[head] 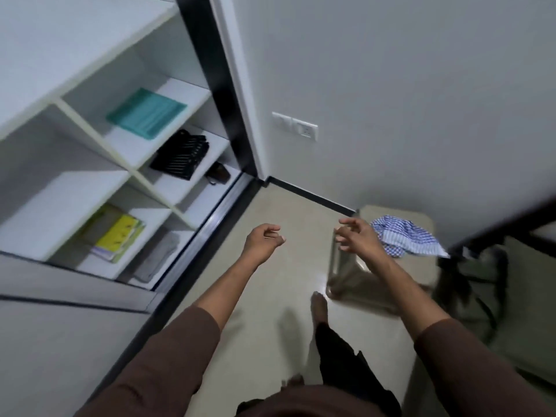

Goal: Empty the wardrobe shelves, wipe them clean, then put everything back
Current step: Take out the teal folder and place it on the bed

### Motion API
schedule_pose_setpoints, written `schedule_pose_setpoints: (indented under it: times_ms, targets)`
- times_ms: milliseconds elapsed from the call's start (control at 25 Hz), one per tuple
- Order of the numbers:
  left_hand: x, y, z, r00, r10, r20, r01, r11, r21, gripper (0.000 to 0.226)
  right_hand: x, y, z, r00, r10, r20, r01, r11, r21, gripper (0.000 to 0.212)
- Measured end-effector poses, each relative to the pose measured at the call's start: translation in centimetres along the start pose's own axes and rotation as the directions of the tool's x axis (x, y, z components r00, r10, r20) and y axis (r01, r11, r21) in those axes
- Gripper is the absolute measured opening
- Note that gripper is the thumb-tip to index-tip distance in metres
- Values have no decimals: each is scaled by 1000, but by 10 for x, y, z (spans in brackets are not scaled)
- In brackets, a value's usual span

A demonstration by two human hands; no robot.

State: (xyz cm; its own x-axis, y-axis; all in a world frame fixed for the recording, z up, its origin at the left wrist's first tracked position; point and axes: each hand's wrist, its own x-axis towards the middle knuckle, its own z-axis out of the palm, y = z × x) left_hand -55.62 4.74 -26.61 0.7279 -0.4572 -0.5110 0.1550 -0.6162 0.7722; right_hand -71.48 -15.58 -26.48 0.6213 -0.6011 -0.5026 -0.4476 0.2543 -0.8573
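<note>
Left hand: raised over the floor, fingers loosely curled, holding nothing; right hand: raised beside it, fingers spread and bent, holding nothing, close to a blue-and-white checked cloth without touching it; the cloth lies crumpled on a beige stool, whose far side is cut off by a dark blurred bar. Wardrobe: open at left, shelves white; teal folded item on an upper shelf; black item one shelf below, its type unclear; small dark object lower right, not identifiable; yellow-covered books in the lower left compartment, partly hidden by the shelf above; grey flat item beside them, blurred. Dark bag-like shape at right: smeared, not legible.
</note>
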Motion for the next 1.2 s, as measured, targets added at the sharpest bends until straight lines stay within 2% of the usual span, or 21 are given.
schedule_pose_setpoints:
  times_ms: [120, 280, 400, 520, 800, 1200]
  targets:
    - [27, 10, -60, 985, -60, -165, 43, 993, -108, 31, 54, -49, 44, 989, -20, 148, 27, 999, -42, 23]
    - [54, 21, -131, 918, -128, -376, 46, 975, -219, 33, 120, -113, 94, 942, -61, 330, 98, 990, -96, 22]
    - [66, 21, -159, 876, -199, -439, 56, 947, -317, 29, 155, -145, 131, 924, -61, 377, 122, 983, -141, 21]
    - [80, 13, -183, 834, -236, -498, 36, 925, -379, 28, 183, -170, 185, 877, -54, 477, 159, 970, -183, 21]
    - [150, -7, -258, 814, -255, -522, -2, 897, -442, 30, 226, -209, 311, 818, -36, 575, 208, 949, -237, 23]
    - [283, 6, -382, 863, -223, -454, -5, 894, -449, 24, 307, -278, 419, 855, -76, 513, 284, 895, -342, 22]
